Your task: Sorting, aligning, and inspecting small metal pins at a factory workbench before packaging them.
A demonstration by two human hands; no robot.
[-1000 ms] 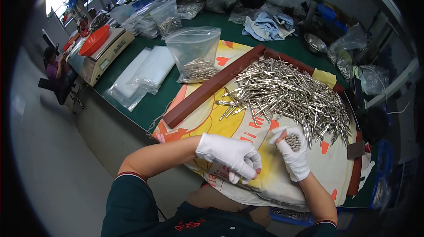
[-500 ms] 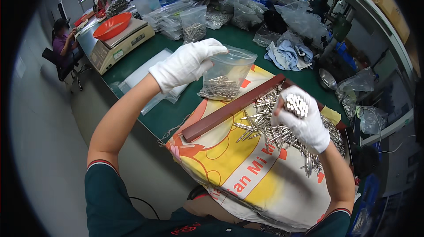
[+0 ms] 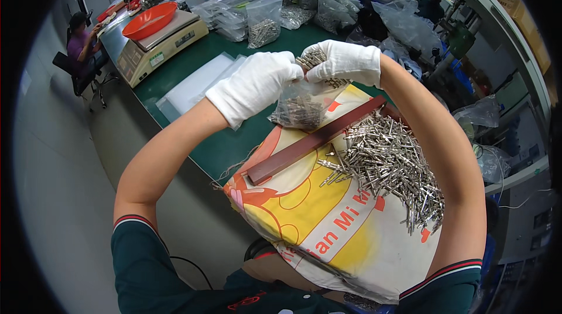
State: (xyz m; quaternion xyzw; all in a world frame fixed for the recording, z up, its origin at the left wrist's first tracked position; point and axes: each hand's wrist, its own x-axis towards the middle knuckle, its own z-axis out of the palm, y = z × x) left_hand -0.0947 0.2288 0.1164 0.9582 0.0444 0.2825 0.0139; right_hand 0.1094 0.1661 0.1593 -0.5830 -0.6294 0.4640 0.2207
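The right hand (image 3: pixel 346 62), in a white glove, has its grip closed around a bundle of metal pins (image 3: pixel 313 59), whose ends stick out toward the left hand. The left hand (image 3: pixel 257 82), also gloved, has its grip pinched on the top edge of a clear bag (image 3: pixel 301 106). The bag hangs just below both hands, above the worktop (image 3: pixel 193 132), and is partly filled with the same pins. The bundle sits at the bag's mouth; whether any pin is already inside the opening cannot be told.

Below the bag lies a printed sack (image 3: pixel 316 220), yellow, orange and white, spread over the worktop's near edge. A dark wooden bar (image 3: pixel 316 141) rests slantwise on it. Right of the bar, a loose heap of pins (image 3: pixel 392 167) covers the sack.

Farther out on the green worktop: flat clear sheets (image 3: pixel 196 82) to the left, a scale (image 3: pixel 161 41) bearing an orange tray (image 3: pixel 149 20), and more filled bags (image 3: pixel 263 24) near the far edge. A seated person (image 3: pixel 82 44) is at far left.
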